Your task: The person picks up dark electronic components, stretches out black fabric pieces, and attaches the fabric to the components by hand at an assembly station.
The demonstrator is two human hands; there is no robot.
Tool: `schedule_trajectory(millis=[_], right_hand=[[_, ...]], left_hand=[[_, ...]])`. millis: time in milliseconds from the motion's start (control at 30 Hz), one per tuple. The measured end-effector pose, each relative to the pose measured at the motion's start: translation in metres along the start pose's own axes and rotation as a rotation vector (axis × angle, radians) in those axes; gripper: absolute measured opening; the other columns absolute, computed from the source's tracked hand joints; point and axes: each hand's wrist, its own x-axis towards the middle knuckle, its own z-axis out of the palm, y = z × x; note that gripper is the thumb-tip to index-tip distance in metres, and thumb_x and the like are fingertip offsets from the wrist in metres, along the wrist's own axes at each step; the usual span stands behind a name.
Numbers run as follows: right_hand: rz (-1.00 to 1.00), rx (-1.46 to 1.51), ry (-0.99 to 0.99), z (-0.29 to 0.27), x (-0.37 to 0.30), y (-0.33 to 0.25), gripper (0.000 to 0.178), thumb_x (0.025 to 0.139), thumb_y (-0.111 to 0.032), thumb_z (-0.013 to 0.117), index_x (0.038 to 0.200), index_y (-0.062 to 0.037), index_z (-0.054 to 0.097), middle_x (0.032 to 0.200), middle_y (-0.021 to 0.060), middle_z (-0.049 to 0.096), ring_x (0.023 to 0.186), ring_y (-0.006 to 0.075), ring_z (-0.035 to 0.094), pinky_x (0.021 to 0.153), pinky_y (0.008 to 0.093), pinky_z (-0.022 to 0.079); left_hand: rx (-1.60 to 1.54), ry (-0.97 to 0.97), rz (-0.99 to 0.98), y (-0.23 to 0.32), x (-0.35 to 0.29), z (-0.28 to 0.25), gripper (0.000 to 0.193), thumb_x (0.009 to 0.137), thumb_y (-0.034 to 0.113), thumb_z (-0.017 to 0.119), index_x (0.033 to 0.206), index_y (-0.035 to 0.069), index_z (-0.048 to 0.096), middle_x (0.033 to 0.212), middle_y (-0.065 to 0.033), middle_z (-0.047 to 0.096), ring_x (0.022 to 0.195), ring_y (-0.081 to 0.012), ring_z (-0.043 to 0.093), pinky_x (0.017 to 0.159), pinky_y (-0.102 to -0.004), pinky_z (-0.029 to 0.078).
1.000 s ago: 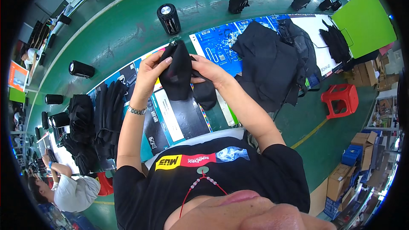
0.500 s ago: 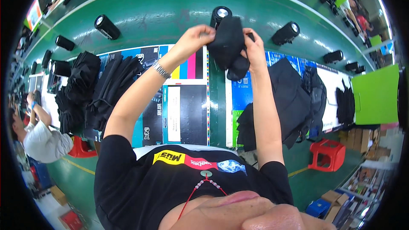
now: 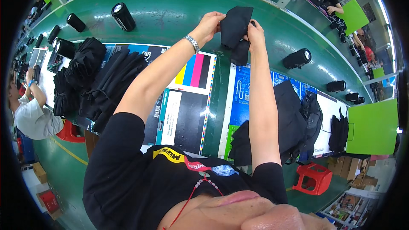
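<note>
Over the green work surface, my left hand (image 3: 209, 24) pinches the left edge of a black cloth pouch (image 3: 235, 26). My right hand (image 3: 256, 35) has its fingers closed on the pouch's right side. The fabric hangs between both hands, with a darker rounded part dangling below. Whether something is inside the pouch cannot be seen. Nearest on the left stands a black cylindrical speaker (image 3: 123, 16) with a silvery round end. Another black speaker (image 3: 297, 58) lies to the right of my right hand.
Piles of black pouches lie left (image 3: 113, 81) and right (image 3: 283, 123) on printed sheets (image 3: 187, 110). More speakers (image 3: 76, 22) line the green surface (image 3: 179, 12). A green panel (image 3: 371, 127) stands at right, near a red stool (image 3: 313, 179). A co-worker (image 3: 36, 117) sits at left.
The view has turned, so the surroundings sit tilted. Both hands have shifted slightly up and right in the picture with the pouch. The speaker behind the pouch no longer shows.
</note>
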Motion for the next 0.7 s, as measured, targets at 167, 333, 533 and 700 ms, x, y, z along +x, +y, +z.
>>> schedule_trajectory(millis=[167, 333, 533, 700], right_hand=[[-0.027, -0.270, 0.018, 0.022, -0.009, 0.021, 0.018, 0.085, -0.021, 0.063, 0.085, -0.0038, 0.066, 0.065, 0.0033, 0.059, 0.058, 0.0109, 0.055, 0.046, 0.0287, 0.042], [-0.071, -0.368, 0.034, -0.002, 0.006, 0.049, 0.024, 0.076, -0.024, 0.071, 0.079, 0.0001, 0.068, 0.070, 0.0091, 0.065, 0.063, 0.0152, 0.060, 0.058, 0.0345, 0.047], [0.026, -0.507, 0.128, -0.039, 0.049, 0.082, 0.031, 0.073, -0.025, 0.072, 0.089, 0.0018, 0.070, 0.086, 0.0174, 0.069, 0.076, 0.0228, 0.065, 0.072, 0.0361, 0.049], [0.135, -0.023, 0.168, -0.035, 0.035, 0.081, 0.020, 0.076, -0.008, 0.062, 0.084, 0.0099, 0.061, 0.074, 0.0114, 0.061, 0.058, 0.0217, 0.061, 0.052, 0.0361, 0.047]], left_hand=[[0.078, 0.035, -0.178, -0.011, -0.019, -0.032, 0.017, 0.093, 0.011, 0.050, 0.100, -0.001, 0.060, 0.093, -0.0090, 0.063, 0.077, -0.0174, 0.061, 0.070, -0.0311, 0.051], [-0.098, 0.025, -0.482, -0.025, -0.037, -0.033, 0.022, 0.096, 0.020, 0.049, 0.098, 0.002, 0.060, 0.092, -0.0097, 0.061, 0.085, -0.0185, 0.059, 0.074, -0.0348, 0.052], [0.033, -0.122, -0.262, -0.001, -0.011, 0.028, 0.039, 0.092, 0.044, 0.056, 0.094, 0.006, 0.062, 0.088, -0.0052, 0.063, 0.082, -0.0146, 0.060, 0.074, -0.0285, 0.050], [-0.018, -0.028, -0.195, -0.046, 0.037, 0.020, 0.039, 0.090, 0.037, 0.058, 0.096, -0.001, 0.061, 0.085, -0.0077, 0.065, 0.074, -0.0149, 0.062, 0.072, -0.0285, 0.050]])
